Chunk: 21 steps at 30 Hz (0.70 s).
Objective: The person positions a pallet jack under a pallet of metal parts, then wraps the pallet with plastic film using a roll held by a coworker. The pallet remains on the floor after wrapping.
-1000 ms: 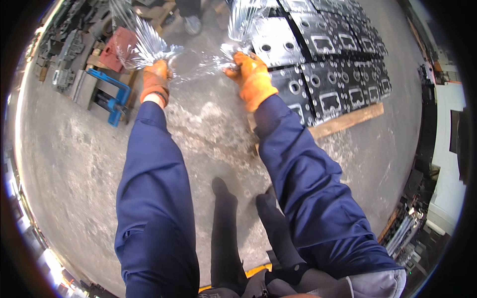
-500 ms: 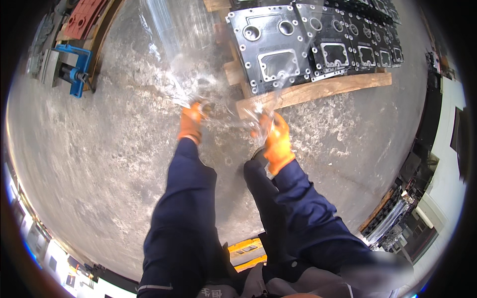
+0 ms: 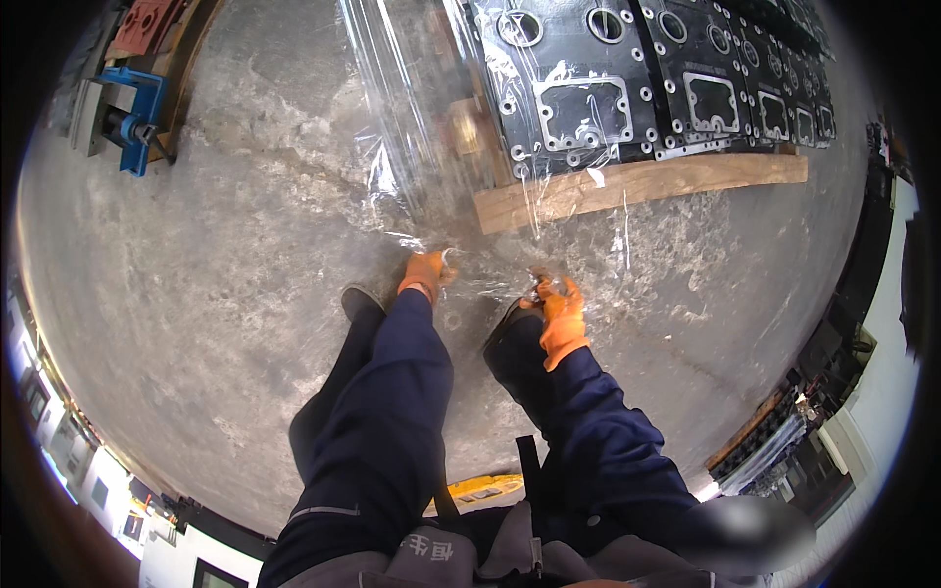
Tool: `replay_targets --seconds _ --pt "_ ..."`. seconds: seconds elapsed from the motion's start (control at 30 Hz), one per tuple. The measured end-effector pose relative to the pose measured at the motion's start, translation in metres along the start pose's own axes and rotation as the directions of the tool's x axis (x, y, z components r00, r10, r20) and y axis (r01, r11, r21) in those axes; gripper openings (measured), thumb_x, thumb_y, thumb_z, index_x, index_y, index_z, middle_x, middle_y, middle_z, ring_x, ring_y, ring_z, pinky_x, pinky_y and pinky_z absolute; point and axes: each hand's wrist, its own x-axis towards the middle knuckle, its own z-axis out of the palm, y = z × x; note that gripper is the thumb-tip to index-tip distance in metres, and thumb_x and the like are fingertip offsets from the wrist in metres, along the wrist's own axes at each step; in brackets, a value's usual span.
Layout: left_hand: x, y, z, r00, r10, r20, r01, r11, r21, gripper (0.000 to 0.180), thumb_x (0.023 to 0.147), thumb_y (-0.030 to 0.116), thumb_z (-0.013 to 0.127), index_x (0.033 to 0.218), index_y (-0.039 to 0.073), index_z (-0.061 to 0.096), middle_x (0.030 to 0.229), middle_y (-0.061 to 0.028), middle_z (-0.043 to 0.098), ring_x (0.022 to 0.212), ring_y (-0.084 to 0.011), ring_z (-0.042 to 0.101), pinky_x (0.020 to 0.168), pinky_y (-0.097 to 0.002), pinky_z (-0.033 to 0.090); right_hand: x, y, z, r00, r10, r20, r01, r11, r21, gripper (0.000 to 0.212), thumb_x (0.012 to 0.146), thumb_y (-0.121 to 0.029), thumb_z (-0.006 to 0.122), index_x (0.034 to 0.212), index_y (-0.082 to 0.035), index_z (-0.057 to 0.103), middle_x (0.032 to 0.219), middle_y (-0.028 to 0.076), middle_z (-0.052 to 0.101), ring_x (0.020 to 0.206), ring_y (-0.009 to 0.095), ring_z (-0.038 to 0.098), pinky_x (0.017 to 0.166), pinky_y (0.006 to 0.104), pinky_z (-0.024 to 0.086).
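Clear plastic film (image 3: 392, 118) stretches from my hands across the floor and over the near-left corner of a wooden pallet. My left hand (image 3: 426, 272), in an orange glove, is closed on the film's near edge in front of my left shoe. To its right, my right hand (image 3: 563, 318), also gloved in orange, has curled fingers pinching the same edge above my right shoe. Part of the film lies over the nearest black metal plate (image 3: 578, 69), which has round holes and a bright machined frame. The film's far end runs out of view.
Several more black plates (image 3: 708, 103) overlap in a row to the right, along the pallet's wooden beam (image 3: 647, 191). At the far left stands a blue clamp-like fixture (image 3: 147, 113) beside a red metal part (image 3: 147, 27). A yellow object (image 3: 480, 490) shows behind my legs.
Both hands have come nearer to my body, and the left one has also moved right. The film, bunched and blurred before, now spreads wider over the pallet corner and nearest plate.
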Motion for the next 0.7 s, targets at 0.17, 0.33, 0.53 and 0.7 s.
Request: replay_targets --seconds 0.17,0.33,0.53,0.7 --pt "0.052 0.033 0.054 0.985 0.134 0.105 -0.169 0.694 0.700 0.047 0.088 0.043 0.067 0.117 0.007 0.067 0.106 -0.0172 0.072 0.090 -0.0327 0.071 0.078 -0.0410 0.056 0.040 -0.047 0.006 0.970 -0.244 -0.016 0.230 0.932 -0.279 0.042 0.096 -0.006 0.055 0.136 0.003 0.042 0.103 0.018 0.069 0.070 0.027 0.069 0.062 0.0364 0.059" --pt "0.078 0.059 0.024 0.982 -0.176 0.069 0.147 0.939 0.310 0.043 0.087 0.042 0.068 0.120 0.014 0.068 0.118 -0.0102 0.070 0.103 -0.0330 0.066 0.090 -0.0400 0.052 0.089 -0.086 0.021 0.893 -0.447 0.046 0.406 0.758 -0.510 0.034 0.094 -0.016 0.059 0.122 0.003 0.054 0.090 0.016 0.070 0.073 0.025 0.071 0.061 0.0361 0.058" --pt "0.089 0.153 -0.038 0.967 0.158 0.198 -0.136 0.984 -0.119 0.039 0.092 0.038 0.063 0.120 0.011 0.065 0.104 -0.0122 0.071 0.092 -0.0307 0.065 0.083 -0.0410 0.053 0.137 -0.104 0.039 0.752 -0.647 0.125 0.361 0.246 -0.900 0.028 0.085 -0.024 0.062 0.100 -0.001 0.070 0.099 0.020 0.072 0.093 0.037 0.069 0.078 0.0445 0.054" --pt "0.089 0.176 -0.038 0.919 0.275 0.283 0.053 0.624 -0.779 0.034 0.101 0.022 0.044 0.119 -0.001 0.060 0.120 -0.0175 0.064 0.109 -0.0386 0.060 0.094 -0.0543 0.049 0.151 -0.121 0.046 0.763 -0.597 0.249 0.206 -0.140 -0.968 0.027 0.087 -0.029 0.060 0.103 -0.011 0.075 0.109 0.015 0.072 0.104 0.034 0.067 0.084 0.0428 0.054"
